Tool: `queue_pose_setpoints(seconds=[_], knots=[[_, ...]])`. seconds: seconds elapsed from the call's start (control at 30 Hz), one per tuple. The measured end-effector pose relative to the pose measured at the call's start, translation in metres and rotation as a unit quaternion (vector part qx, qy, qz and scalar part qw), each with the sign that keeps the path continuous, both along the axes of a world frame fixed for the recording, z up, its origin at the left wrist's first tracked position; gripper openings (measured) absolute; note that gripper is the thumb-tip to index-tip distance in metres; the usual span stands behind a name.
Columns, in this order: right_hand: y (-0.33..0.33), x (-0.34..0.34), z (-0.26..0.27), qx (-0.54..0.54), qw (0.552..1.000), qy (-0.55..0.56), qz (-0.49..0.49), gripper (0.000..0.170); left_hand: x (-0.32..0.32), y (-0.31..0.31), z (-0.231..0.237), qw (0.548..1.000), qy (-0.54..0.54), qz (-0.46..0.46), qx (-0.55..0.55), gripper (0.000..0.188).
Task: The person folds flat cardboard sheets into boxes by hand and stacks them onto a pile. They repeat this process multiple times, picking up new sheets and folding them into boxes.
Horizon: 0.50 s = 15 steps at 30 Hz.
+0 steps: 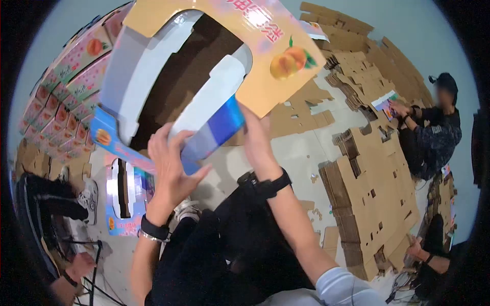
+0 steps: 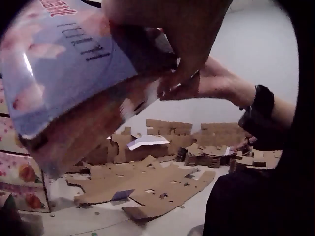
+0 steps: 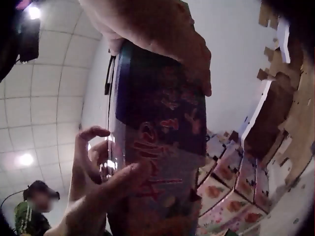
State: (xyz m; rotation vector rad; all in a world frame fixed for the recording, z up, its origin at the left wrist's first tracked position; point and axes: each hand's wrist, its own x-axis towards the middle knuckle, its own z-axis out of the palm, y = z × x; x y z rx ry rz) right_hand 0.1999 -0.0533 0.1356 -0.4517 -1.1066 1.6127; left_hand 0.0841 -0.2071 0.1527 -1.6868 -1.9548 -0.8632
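Observation:
A printed cardboard carton point(image 1: 278, 38), orange and blue with peach pictures and red lettering, is held tilted in front of me. Its top has a large cut-out with white flaps point(image 1: 214, 86) and a brown inside. My left hand point(image 1: 172, 166) holds the near side wall, fingers at its edge and thumb lying along the outer panel in the right wrist view. Toward the other end of that wall my right hand point(image 1: 256, 137) grips the carton, its fingers partly hidden behind it in the head view. The outer panel point(image 3: 162, 113) carries red characters.
A similar carton point(image 1: 122, 196) lies on the floor at left, below stacked peach cartons point(image 1: 56, 112). Flat brown cardboard piles point(image 1: 377, 188) cover the right side. One person point(image 1: 434, 127) sits there; another person's hand point(image 1: 81, 265) shows lower left, near a black stand point(image 1: 94, 275).

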Motion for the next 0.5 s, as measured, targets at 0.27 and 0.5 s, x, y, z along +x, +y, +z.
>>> queue_pose_setpoints(seconds=[0.27, 0.5], knots=[[0.046, 0.029, -0.057, 0.064, 0.994, -0.087, 0.022, 0.071, -0.039, 0.007, 0.074, 0.990, -0.115, -0.044, 0.074, 0.061], [0.018, 0.016, -0.039, 0.146, 0.975, -0.135, 0.104, 0.092, -0.105, 0.029, 0.096, 0.998, -0.038, 0.011, 0.057, 0.046]])
